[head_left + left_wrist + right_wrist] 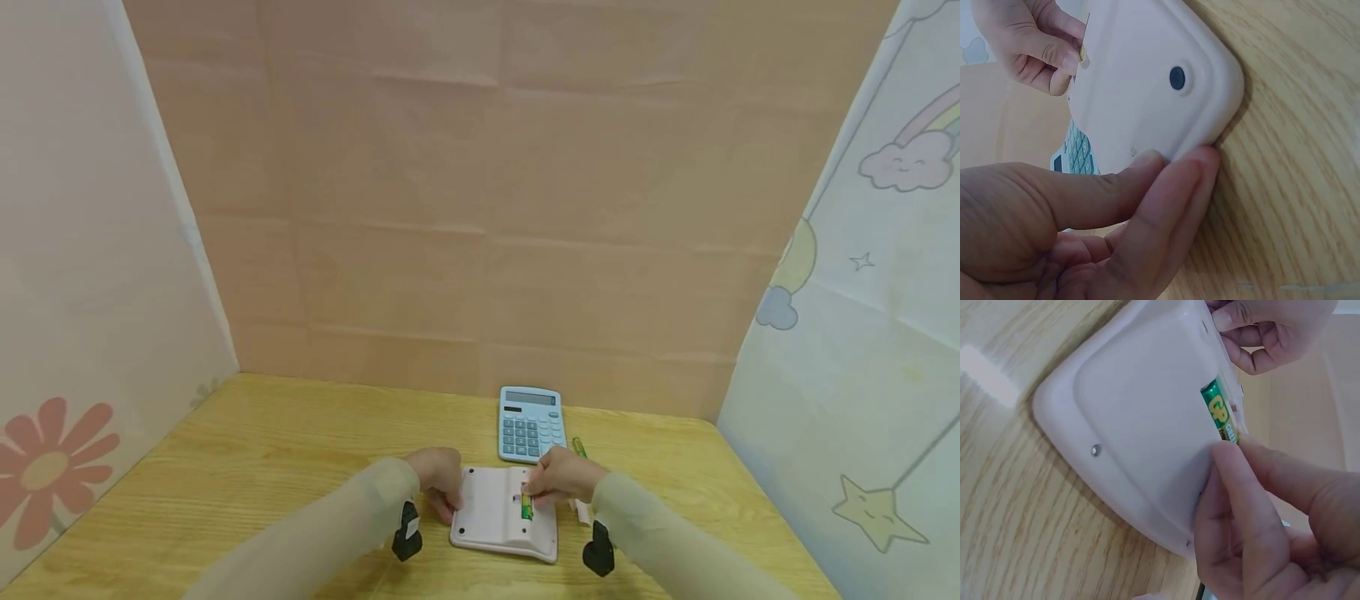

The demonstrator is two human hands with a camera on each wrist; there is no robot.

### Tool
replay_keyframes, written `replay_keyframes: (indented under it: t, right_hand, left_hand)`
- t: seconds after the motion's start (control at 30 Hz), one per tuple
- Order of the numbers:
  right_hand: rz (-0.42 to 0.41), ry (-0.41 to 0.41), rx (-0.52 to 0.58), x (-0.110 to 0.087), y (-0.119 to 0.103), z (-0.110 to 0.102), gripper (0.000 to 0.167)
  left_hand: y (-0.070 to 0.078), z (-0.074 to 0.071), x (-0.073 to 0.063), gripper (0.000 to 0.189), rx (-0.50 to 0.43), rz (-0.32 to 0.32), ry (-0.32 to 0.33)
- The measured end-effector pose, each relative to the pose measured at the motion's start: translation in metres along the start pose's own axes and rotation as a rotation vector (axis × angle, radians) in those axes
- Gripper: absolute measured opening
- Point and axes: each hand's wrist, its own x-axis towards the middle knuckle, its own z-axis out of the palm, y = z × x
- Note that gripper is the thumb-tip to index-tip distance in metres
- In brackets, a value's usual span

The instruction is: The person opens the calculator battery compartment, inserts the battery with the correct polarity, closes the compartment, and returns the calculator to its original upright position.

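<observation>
On the wooden table [300, 442], left hand [441, 477] pinches a face-down pale-pink calculator [487, 508] by its edge; right hand [566, 475] pinches a green GP battery [1217, 407] in its compartment [1233, 407].

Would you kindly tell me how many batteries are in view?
2: one GP battery in the pale device, at the right hand; seemingly a second battery on the table beside the blue calculator. The hand may hide more.

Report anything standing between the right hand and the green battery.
Nothing visible stands between them: the right hand directly touches the end of the green battery on the pale device.
</observation>
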Motion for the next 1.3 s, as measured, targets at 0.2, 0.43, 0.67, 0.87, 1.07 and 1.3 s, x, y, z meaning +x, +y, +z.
replay_keyframes:
  t: [0.2,0.43,0.67,0.87,1.07,1.3]
  right_hand:
    - [-0.051,-0.121,0.085,0.004,0.008,-0.008,0.015]
    - [-0.106,-0.292,0.213,0.005,0.015,-0.022,0.022]
    - [-0.128,-0.243,0.186,-0.002,0.018,-0.041,0.031]
    - [-0.164,-0.198,0.171,-0.007,0.026,-0.06,0.035]
    - [-0.126,-0.15,0.141,-0.009,0.041,-0.072,0.031]
    - [-0.073,-0.095,0.115,-0.015,0.056,-0.071,0.016]
  left_hand:
    - [-0.002,0.001,0.001,0.023,0.014,0.0,0.008]
    - [-0.001,0.001,-0.001,0.028,-0.009,0.007,0.0]
    - [-0.002,0.003,0.003,0.033,-0.022,0.0,-0.003]
    - [-0.002,0.004,0.005,0.04,-0.033,-0.001,-0.001]
    - [-0.002,0.003,0.004,0.037,-0.023,-0.006,-0.001]
    - [-0.001,0.002,0.003,0.041,-0.041,-0.017,-0.013]
